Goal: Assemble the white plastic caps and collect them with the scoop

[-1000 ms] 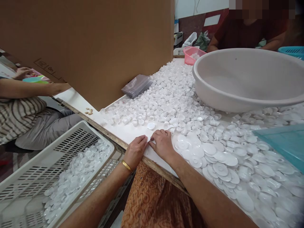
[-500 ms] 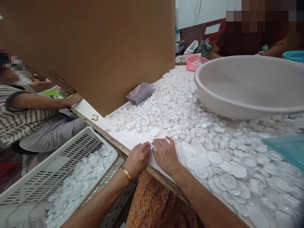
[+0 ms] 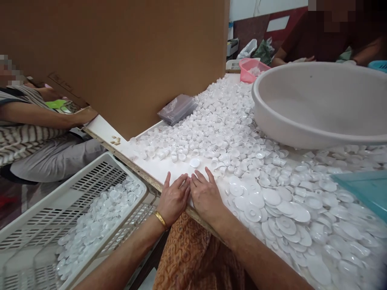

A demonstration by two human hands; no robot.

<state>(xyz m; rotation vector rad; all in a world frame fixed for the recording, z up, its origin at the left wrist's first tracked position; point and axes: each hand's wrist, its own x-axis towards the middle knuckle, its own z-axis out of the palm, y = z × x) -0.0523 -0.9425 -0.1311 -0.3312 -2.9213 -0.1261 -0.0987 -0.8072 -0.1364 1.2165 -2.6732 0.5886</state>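
Observation:
My left hand (image 3: 174, 198), with a gold bangle at the wrist, rests at the table's front edge. Its little finger sticks up while the other fingers bend together toward the right hand. My right hand (image 3: 206, 196) meets it fingertip to fingertip, palm down, its outer finger raised. Whatever lies between the fingers is hidden under both hands. Just beyond them a round white cap (image 3: 194, 162) lies alone on the white table (image 3: 151, 169). To the right are overlapping flat white discs (image 3: 271, 196); farther back spreads a heap of small white cup-shaped parts (image 3: 225, 121).
A large white basin (image 3: 320, 133) stands on the parts at right. A teal lid-like sheet (image 3: 363, 189) lies nearby. A tall cardboard box (image 3: 130, 60) blocks the back left. A slatted crate (image 3: 90, 177) of white pieces sits below left. Co-workers sit left and across.
My left fingers have straightened somewhat and the little finger now lifts. My right fingers have drawn in against the left ones. The whole view has shifted slightly.

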